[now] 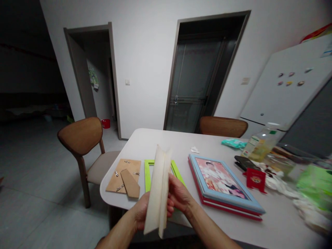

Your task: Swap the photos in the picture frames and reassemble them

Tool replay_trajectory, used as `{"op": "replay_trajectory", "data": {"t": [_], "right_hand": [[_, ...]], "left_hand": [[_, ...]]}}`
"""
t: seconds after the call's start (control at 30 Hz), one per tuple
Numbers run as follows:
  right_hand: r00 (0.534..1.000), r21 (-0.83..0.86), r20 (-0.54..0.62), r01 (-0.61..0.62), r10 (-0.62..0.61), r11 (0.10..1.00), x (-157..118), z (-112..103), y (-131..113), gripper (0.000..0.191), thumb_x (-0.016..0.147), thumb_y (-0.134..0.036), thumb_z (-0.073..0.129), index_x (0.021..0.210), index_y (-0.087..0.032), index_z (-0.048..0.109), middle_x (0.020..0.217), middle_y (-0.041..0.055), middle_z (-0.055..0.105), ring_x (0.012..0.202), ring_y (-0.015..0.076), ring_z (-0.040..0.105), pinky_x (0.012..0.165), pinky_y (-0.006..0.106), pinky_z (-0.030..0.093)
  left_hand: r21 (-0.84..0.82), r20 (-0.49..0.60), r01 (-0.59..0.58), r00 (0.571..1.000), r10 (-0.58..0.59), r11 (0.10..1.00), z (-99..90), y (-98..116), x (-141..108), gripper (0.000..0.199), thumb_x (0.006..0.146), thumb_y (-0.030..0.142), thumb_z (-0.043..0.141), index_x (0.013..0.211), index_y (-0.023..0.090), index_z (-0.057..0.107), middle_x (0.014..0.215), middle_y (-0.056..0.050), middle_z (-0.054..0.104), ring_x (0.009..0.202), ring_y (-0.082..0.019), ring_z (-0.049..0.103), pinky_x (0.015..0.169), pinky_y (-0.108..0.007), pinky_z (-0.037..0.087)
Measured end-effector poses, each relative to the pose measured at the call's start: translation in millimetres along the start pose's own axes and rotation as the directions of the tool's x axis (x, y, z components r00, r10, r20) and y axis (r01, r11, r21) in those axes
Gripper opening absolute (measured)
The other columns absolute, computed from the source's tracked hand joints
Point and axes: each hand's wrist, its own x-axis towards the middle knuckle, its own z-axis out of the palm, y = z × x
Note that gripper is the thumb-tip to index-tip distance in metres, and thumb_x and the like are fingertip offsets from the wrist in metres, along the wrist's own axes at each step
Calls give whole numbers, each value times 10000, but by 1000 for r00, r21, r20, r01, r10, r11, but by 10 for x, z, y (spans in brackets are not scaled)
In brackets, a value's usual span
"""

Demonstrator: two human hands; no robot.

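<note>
A folded cream-coloured sheet (pixel 156 193), paper or thin card, stands on edge in front of me, its long folds running away from me. My left hand (pixel 141 211) is closed on its left side, fingers partly hidden behind it. On the other side, my right hand (pixel 179 196) grips the same sheet with bent fingers. Beyond and below it lies a lime-green picture frame (pixel 147 175), partly covered by the sheet and hands. To its left rests a brown frame backing board (pixel 114 180) with metal clips and a stand leg (pixel 131 185).
On the right, a light-blue framed picture (pixel 207 185) lies on a red frame (pixel 230 211). Farther right are a plastic bottle (pixel 260 143), a dark phone-like object (pixel 245 163), a red card-like item (pixel 255 179) and crumpled bags. Wooden chairs (pixel 81 136) flank the white table (pixel 145 138).
</note>
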Motion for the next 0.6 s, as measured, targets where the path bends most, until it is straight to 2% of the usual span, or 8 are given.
{"op": "replay_trajectory", "data": {"t": [0.07, 0.13, 0.2, 0.27, 0.33, 0.4, 0.5, 0.6], "right_hand": [[993, -40, -93, 73, -77, 997, 13, -79, -161, 286, 711, -421, 510, 790, -153, 569, 507, 10, 588, 460, 143, 555, 518, 290, 469], [955, -91, -232, 166, -183, 982, 37, -183, -326, 231, 695, -310, 550, 866, -156, 546, 584, 24, 625, 526, 157, 588, 550, 296, 481], [894, -168, -384, 180, -233, 969, 64, -301, -447, 225, 675, -212, 558, 890, -157, 523, 625, 33, 640, 556, 165, 601, 565, 301, 490], [839, -256, -489, 124, -239, 959, 89, -417, -505, 234, 661, -149, 544, 892, -158, 508, 623, 36, 642, 536, 168, 600, 548, 305, 495], [815, -326, -529, 64, -238, 943, 117, -514, -510, 259, 646, -117, 534, 899, -155, 496, 633, 42, 645, 531, 173, 601, 533, 307, 497], [833, -373, -510, 11, -215, 928, 156, -583, -481, 276, 630, -106, 536, 901, -142, 496, 649, 55, 649, 542, 181, 605, 524, 306, 497], [866, -432, -471, -59, -169, 900, 254, -630, -408, 272, 626, -111, 537, 896, -118, 509, 657, 71, 652, 545, 185, 607, 514, 300, 495], [864, -542, -466, -109, -190, 833, 393, -636, -336, 268, 638, -136, 533, 905, -116, 523, 686, 74, 659, 563, 178, 610, 499, 273, 487]], "left_hand": [[174, -117, -88, 987, 109, 981, -56, 58, 21, 331, 713, 393, 528, 864, 104, 587, 786, -74, 645, 790, -209, 587, 719, -311, 444], [367, -235, -206, 923, 304, 907, -139, 86, 47, 299, 685, 317, 557, 913, 122, 562, 877, -75, 636, 885, -223, 559, 797, -333, 414], [596, -299, -188, 851, 433, 781, -220, 65, 69, 283, 667, 228, 541, 934, 133, 543, 941, -79, 616, 934, -220, 535, 851, -344, 383], [811, -289, -94, 793, 536, 577, -270, 3, 74, 317, 661, 183, 503, 973, 130, 523, 1017, -97, 582, 983, -217, 509, 897, -352, 351], [913, -234, -17, 796, 559, 407, -285, -74, 64, 407, 658, 180, 501, 1059, 113, 481, 1139, -124, 511, 1086, -218, 437, 958, -354, 294], [954, -179, 16, 831, 526, 300, -282, -141, 47, 518, 656, 217, 530, 1144, 88, 416, 1254, -150, 404, 1177, -223, 338, 1000, -359, 239], [980, -120, 32, 885, 450, 199, -301, -191, 32, 666, 606, 238, 607, 1196, 54, 358, 1328, -182, 281, 1234, -241, 236, 1024, -375, 199], [992, -68, 18, 908, 414, 123, -359, -186, 40, 673, 562, 162, 636, 1177, 59, 381, 1333, -188, 270, 1243, -241, 215, 1030, -378, 190]]}}
